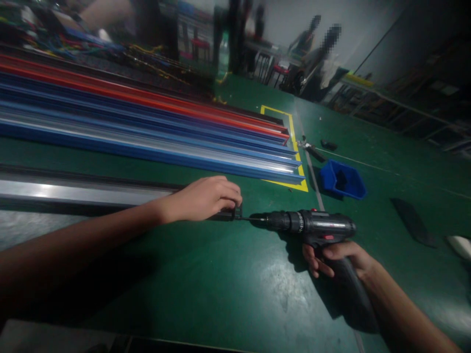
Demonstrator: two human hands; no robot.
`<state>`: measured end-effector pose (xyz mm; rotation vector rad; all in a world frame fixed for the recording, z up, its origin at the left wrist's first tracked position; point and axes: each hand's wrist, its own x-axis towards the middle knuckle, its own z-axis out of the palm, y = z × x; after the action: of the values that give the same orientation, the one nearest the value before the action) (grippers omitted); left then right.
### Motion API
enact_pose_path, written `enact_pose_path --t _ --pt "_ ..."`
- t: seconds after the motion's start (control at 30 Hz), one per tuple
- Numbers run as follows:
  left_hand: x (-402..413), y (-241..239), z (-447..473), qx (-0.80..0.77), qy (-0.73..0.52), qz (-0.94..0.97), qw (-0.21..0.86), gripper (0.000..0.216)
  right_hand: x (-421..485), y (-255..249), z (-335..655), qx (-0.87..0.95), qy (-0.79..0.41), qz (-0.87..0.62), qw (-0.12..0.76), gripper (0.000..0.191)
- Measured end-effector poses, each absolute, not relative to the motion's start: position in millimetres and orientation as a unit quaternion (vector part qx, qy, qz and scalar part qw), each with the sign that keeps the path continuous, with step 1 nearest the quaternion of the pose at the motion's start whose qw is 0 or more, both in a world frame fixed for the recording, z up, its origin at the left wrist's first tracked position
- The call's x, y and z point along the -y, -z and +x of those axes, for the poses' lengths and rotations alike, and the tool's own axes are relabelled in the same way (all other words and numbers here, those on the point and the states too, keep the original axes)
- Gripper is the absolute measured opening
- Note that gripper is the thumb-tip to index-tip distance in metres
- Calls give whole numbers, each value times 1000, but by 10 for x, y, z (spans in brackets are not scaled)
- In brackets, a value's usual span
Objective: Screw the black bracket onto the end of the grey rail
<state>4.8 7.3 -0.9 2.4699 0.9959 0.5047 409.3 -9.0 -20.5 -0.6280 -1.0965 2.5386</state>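
My right hand (342, 257) is wrapped round the grip of a black cordless drill (320, 225) with red details. The drill lies level, and its thin bit points left at the end of a long black and silver metal profile (91, 191). Over that same end rests my left hand (206, 197), fingers curled round the profile and a small black end piece (237, 212). The bit's tip meets or nearly meets this end piece; I cannot tell which. My left palm hides part of the profile.
Behind lie several long blue profiles (154, 142) and a red profile (147, 93), ending in a yellow taped outline (303, 184). A blue bin (344, 179) with dark parts stands right, near a black flat piece (412, 220). Another person's arm (106, 14) is at the upper left, beside coloured wires.
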Motion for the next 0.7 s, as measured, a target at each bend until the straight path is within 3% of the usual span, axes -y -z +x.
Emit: enact_pose_path --t 0.7 --pt "-74 3 53 -360 -189 886 221 21 119 220 4135 388 -879 -235 148 26"
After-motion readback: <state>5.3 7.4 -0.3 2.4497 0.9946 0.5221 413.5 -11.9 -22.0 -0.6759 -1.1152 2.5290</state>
